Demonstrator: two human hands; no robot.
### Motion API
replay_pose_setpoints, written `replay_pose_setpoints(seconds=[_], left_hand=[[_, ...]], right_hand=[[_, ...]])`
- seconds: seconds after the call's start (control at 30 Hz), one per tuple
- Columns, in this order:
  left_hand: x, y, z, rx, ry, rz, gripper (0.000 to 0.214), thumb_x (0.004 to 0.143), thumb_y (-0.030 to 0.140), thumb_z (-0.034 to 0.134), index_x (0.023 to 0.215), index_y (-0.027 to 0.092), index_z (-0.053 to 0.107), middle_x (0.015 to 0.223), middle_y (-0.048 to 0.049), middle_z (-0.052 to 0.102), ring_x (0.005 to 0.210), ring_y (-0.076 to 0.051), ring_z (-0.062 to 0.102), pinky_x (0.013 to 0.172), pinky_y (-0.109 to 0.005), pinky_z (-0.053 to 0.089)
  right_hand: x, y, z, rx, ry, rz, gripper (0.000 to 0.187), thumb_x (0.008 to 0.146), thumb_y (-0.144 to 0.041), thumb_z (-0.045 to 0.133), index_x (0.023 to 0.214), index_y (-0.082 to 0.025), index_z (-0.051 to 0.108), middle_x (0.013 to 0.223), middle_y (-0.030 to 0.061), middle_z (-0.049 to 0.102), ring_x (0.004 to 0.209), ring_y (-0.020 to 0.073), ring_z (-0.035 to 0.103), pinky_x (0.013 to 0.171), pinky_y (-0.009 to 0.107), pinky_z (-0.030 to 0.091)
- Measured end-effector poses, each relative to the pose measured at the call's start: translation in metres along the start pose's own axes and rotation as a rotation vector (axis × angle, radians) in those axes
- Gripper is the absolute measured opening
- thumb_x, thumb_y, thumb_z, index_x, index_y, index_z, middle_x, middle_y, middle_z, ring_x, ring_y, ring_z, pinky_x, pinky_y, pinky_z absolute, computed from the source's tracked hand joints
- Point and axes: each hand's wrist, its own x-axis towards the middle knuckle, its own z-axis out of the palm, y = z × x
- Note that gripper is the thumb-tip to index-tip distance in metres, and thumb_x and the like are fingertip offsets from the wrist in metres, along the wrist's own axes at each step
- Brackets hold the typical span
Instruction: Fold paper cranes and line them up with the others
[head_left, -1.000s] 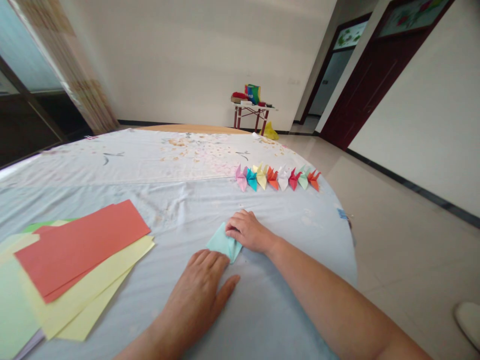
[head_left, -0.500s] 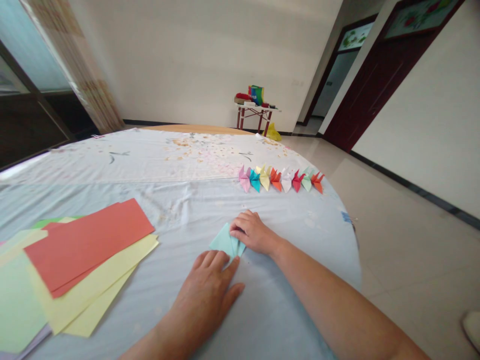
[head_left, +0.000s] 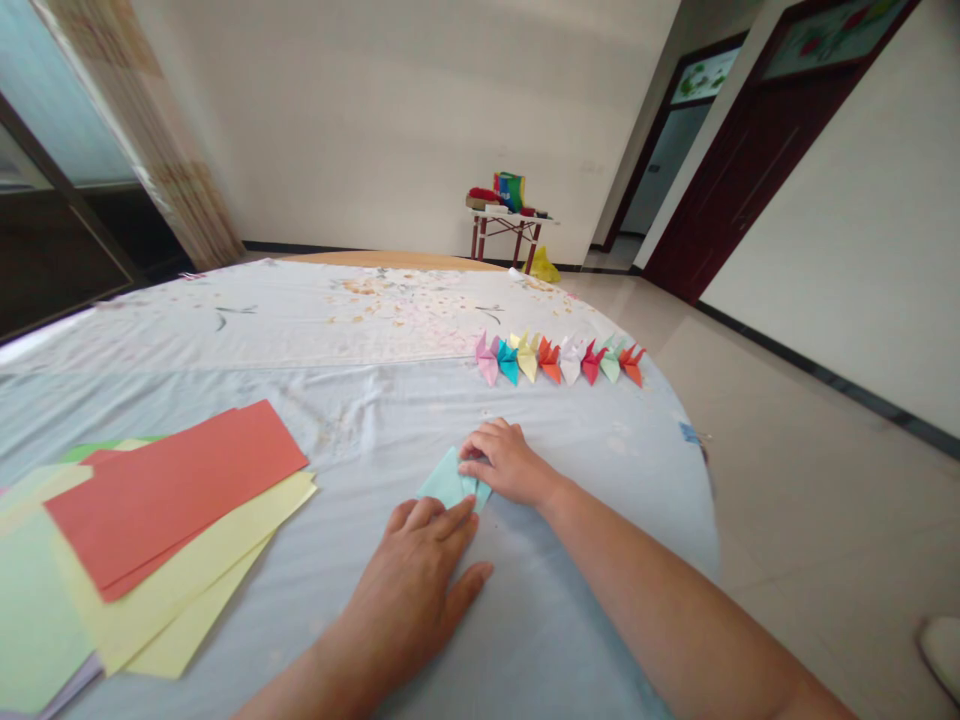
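Note:
A small folded light-blue paper (head_left: 448, 481) lies on the pale blue tablecloth (head_left: 375, 400) in front of me. My right hand (head_left: 506, 463) rests on the paper's right part with its fingers curled and pressed down on it. My left hand (head_left: 420, 570) lies flat on the cloth just below the paper, fingers stretched out, the fingertips over its lower edge. A row of several folded paper cranes (head_left: 559, 360) in many colours stands further back on the right.
A stack of red, yellow and green paper sheets (head_left: 150, 530) lies at the left. The round table's edge (head_left: 701, 480) curves off at the right over a tiled floor. A small table with coloured things (head_left: 506, 205) stands by the far wall.
My left hand has slid up to the paper, so its fingertips now cover the lower edge. My right hand stays pressed on the paper. The view has shifted slightly.

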Motion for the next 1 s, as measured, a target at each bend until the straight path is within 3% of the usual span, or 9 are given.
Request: replay_pose_setpoints(seconds=[0.23,0.4,0.6,1.0], left_hand=[[0.003,0.0,-0.001,0.034,0.007,0.006,0.035,0.087,0.039,0.036,0.11,0.023,0.058,0.127,-0.0057,0.054,0.104,-0.024,0.049,0.092,-0.046,0.034],[0.004,0.003,-0.001,0.059,0.008,-0.008,0.035,0.087,0.04,0.036,0.108,0.022,0.059,0.126,-0.0058,0.054,0.107,-0.025,0.048,0.092,-0.046,0.032],[0.002,0.002,0.001,0.078,-0.008,-0.022,0.037,0.087,0.041,0.037,0.112,0.023,0.057,0.125,-0.0044,0.055,0.108,-0.025,0.048,0.094,-0.046,0.031],[0.002,-0.001,0.004,0.107,-0.028,-0.005,0.039,0.086,0.039,0.038,0.118,0.023,0.054,0.13,-0.0036,0.051,0.109,-0.026,0.047,0.095,-0.046,0.031]], right_hand=[[0.001,0.006,-0.002,-0.023,0.039,0.066,0.025,0.075,-0.045,0.062,0.082,-0.021,0.061,0.084,0.0015,0.059,0.087,0.0178,0.046,0.076,0.032,0.028],[-0.004,0.013,-0.01,-0.035,0.154,0.119,0.036,0.072,-0.053,0.06,0.085,-0.02,0.058,0.089,0.0035,0.057,0.092,0.0195,0.044,0.08,0.034,0.029],[-0.008,0.009,-0.007,-0.065,0.005,0.133,0.051,0.059,-0.064,0.064,0.084,-0.019,0.056,0.092,0.0042,0.054,0.093,0.0214,0.043,0.078,0.033,0.03],[0.003,0.016,-0.006,-0.003,0.003,0.279,0.047,0.055,-0.064,0.066,0.071,-0.02,0.061,0.081,0.0015,0.058,0.087,0.0201,0.045,0.074,0.031,0.027]])
